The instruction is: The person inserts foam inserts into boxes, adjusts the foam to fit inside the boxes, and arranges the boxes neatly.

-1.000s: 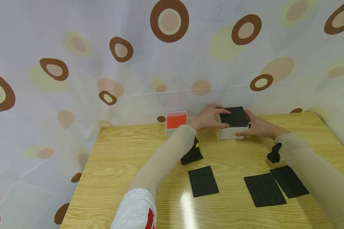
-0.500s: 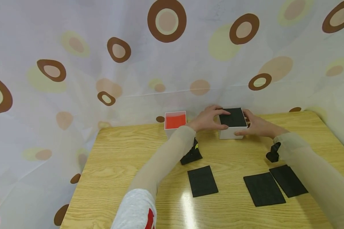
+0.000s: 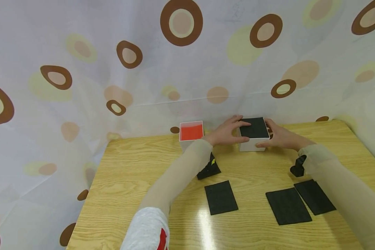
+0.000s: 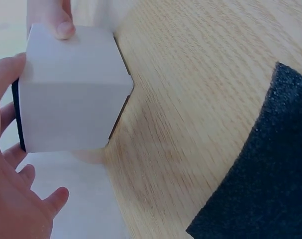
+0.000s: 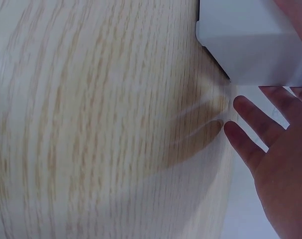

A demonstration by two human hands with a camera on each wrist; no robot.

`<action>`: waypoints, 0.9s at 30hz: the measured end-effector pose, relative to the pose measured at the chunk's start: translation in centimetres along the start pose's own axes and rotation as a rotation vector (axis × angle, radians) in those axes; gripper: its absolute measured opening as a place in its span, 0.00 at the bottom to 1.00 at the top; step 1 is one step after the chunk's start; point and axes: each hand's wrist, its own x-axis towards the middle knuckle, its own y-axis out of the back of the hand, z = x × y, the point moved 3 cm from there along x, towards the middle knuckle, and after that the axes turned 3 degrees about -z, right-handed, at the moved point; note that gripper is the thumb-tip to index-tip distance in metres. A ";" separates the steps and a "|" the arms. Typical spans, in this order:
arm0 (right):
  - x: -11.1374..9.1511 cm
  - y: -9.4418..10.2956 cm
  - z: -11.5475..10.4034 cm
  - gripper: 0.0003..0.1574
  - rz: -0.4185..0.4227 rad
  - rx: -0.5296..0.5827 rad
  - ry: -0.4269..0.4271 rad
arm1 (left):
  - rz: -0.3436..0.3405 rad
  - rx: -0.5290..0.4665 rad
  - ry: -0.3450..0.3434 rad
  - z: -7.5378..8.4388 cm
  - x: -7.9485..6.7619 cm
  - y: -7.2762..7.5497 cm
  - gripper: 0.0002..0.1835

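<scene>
A white box [image 3: 251, 145] stands at the back of the table, with a flat black square sheet [image 3: 257, 129] lying across its top. From the left, my left hand [image 3: 225, 132] touches the sheet and the box's upper edge with fairly straight, spread fingers. My right hand [image 3: 282, 137] holds the box's right side, its thumb on the front face and fingers toward the back. The left wrist view shows the white box [image 4: 73, 89] from the side, with the sheet's black edge [image 4: 19, 117] flush along it. In the right wrist view, the right hand's lower fingers [image 5: 260, 119] are spread apart.
A second white box with a red inside [image 3: 191, 132] stands left, partly behind my left forearm. Black sheets lie on the wooden table [image 3: 137, 166]: one centre front [image 3: 221, 198], two at right front [image 3: 288, 206]. A patterned curtain [image 3: 162, 69] hangs behind.
The black sheet on the box has settled from slightly tilted to flat. Both hands stay at the box with hardly any movement; the head view shifts slightly.
</scene>
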 end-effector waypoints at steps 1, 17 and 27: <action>0.0 0.0 0.0 0.66 0.000 0.000 -0.002 | -0.002 -0.006 0.003 0.0 0.0 0.0 0.34; 0.0 0.0 0.0 0.64 0.000 0.015 -0.002 | 0.254 0.318 -0.036 1.8 0.5 -0.1 0.22; -0.3 0.0 -0.1 0.68 -0.001 -0.003 -0.006 | 0.221 0.406 -0.018 2.7 0.4 -1.0 0.22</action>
